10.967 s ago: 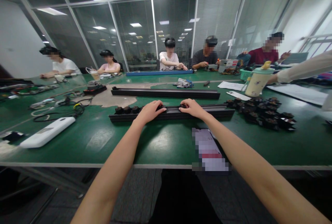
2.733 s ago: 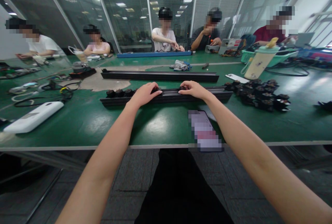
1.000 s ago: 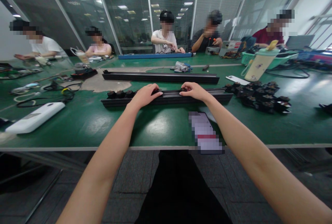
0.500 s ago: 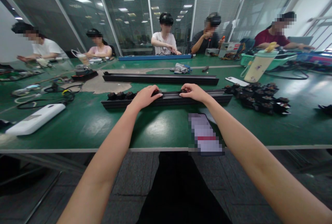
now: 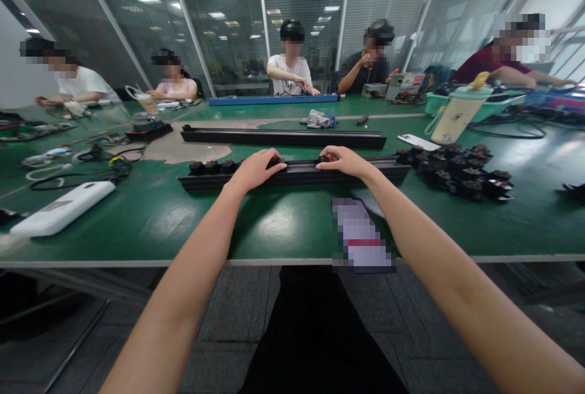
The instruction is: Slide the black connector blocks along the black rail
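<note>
Background: a glass partition with pale frames [image 5: 228, 35] reflects rectangular ceiling lights. In front of it, 5 people [image 5: 291, 74] are at the far side of a glossy green table with a pale front edge [image 5: 274, 223].

Main assembly: a long black grooved rail [image 5: 292, 177] lies crosswise on the table, in front of my view. At its left end, 3 squat black parts with brownish tops [image 5: 212, 167] stand in a row, on the rail.

Grip, left: my bare left hand [image 5: 256, 168] is curled, thumb and fingers closed around a small black left-hand part [image 5: 281, 161] on the rail. Grip, right: my bare right hand [image 5: 342, 161] pinches a small black right-hand part [image 5: 323, 160], also at the rail. A length of rail shows between the 2 hands. I cannot tell how firmly either grip is clamped.

Surroundings: a 2nd long black rail [image 5: 283, 137] lies behind, apart from the 1st and roughly parallel. A dense cluster of black parts [image 5: 461, 172] sits near the right end of the near rail. A dark-edged phone with a lit screen [image 5: 363, 235] lies at the front edge, between my forearms. To the left are a white rounded slab-like case [image 5: 64, 208] and loose black cables [image 5: 94, 156].
</note>
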Available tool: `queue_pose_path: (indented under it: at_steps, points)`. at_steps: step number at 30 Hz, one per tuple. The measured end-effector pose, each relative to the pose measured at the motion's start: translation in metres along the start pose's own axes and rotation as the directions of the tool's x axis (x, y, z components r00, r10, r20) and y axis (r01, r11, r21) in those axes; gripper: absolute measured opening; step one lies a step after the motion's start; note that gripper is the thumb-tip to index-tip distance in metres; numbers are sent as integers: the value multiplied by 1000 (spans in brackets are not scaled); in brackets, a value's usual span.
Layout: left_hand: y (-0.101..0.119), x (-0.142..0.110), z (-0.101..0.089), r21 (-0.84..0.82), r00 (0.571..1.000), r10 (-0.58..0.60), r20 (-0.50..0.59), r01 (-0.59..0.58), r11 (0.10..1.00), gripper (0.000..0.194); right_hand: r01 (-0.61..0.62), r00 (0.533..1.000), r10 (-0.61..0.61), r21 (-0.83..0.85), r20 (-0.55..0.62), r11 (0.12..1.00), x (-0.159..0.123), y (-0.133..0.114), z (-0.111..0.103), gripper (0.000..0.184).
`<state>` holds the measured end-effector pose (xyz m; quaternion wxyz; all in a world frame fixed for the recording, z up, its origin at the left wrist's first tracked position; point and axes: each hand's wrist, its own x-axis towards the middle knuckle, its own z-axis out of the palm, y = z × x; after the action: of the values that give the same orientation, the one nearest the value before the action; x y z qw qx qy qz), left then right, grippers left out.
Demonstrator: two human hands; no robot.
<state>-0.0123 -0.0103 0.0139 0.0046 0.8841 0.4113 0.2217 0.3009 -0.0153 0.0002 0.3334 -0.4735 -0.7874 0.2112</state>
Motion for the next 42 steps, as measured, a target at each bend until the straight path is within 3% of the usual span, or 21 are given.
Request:
queue_pose_path:
  at_steps: [42]
  points:
    - [1, 1, 0, -1, 1000, 8, -4, -8, 1000, 35, -10, 998, 7, -52, -59, 999, 0, -2, 6, 30]
